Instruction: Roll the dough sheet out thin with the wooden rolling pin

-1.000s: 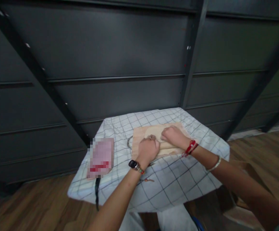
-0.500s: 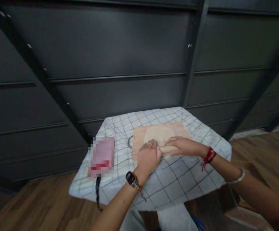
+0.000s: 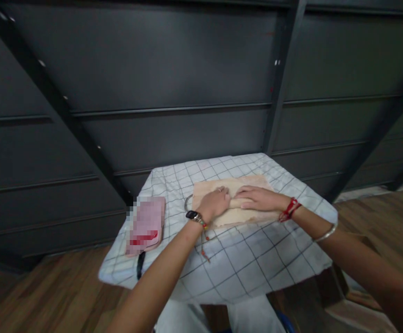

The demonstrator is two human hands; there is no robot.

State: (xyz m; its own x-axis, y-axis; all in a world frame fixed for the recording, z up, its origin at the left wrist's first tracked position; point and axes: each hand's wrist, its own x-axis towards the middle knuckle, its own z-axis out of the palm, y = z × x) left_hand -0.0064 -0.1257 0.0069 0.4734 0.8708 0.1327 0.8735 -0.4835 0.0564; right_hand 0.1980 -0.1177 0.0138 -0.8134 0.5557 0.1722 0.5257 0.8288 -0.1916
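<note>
A wooden board [image 3: 236, 183] lies on a small table under a white checked cloth [image 3: 243, 259]. Across the board lies a wooden rolling pin [image 3: 236, 203]. My left hand [image 3: 214, 203], with a watch on its wrist, is curled over the pin's left end. My right hand [image 3: 259, 198] lies on the pin's right part with its fingers stretched flat; a red thread and a bangle are on that arm. Pale flat dough under the pin is mostly hidden by my hands and hard to tell from the board.
A pink flat object [image 3: 145, 225] lies on the cloth's left side, with a black strap [image 3: 139, 267] hanging off the edge. A metal ring [image 3: 187, 202] sits by the board's left edge. Dark metal panels stand behind the table. A wooden floor lies around it, with a brown box [image 3: 347, 286] at the lower right.
Both hands drew the rolling pin back toward me, baring the round dough, then pushed it forward again over the dough. My right hand's fingers went from curled to stretched flat.
</note>
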